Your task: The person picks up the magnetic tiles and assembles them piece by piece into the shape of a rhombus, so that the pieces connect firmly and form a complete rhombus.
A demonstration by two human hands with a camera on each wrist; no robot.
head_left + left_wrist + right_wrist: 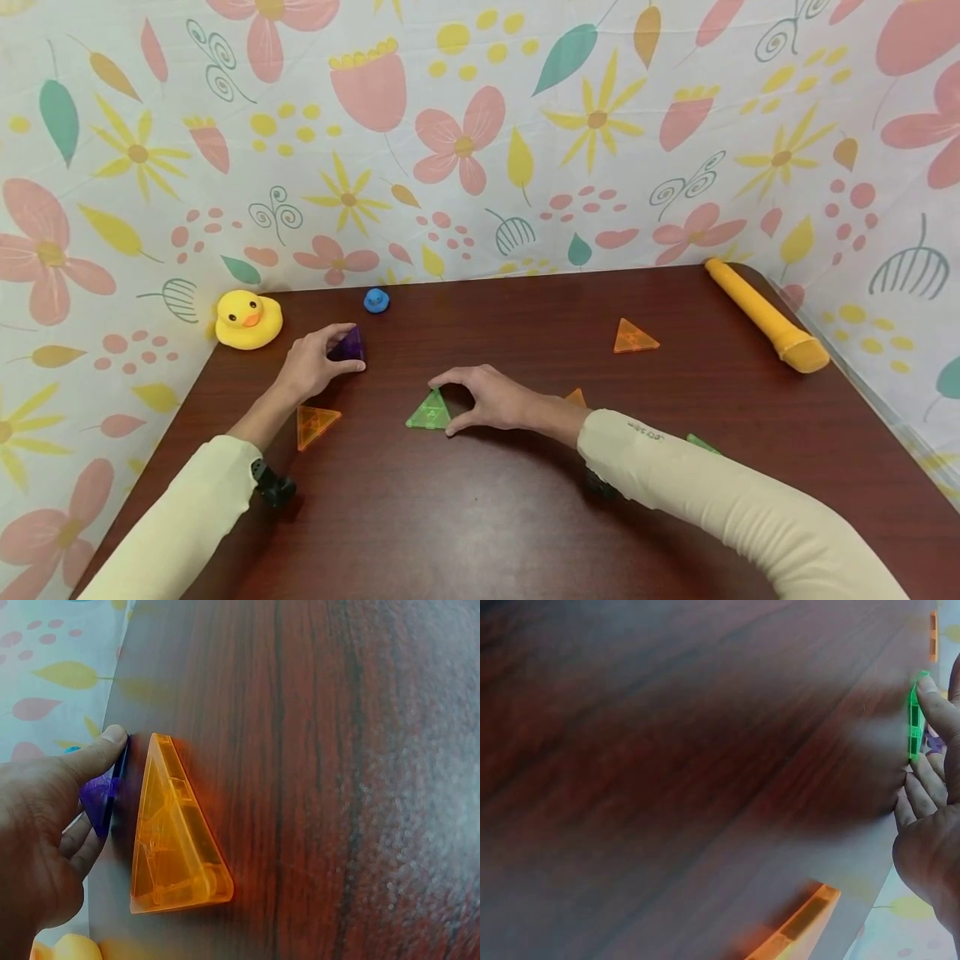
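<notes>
Between thumb and fingers, my left hand grips a see-through purple triangular tile on the left side of the table. The left wrist view shows the thumb on one corner of the purple tile and fingers at another. Near the middle, my right hand pinches a clear green triangular tile by its right-hand corners, thumb at the near one and a fingertip at the far one. An orange triangular tile lies just nearer than the left hand.
A yellow rubber duck and a small blue duck stand at the back left. Another orange tile lies back right, beside a long yellow cylinder. My right arm partly covers an orange tile and a green tile.
</notes>
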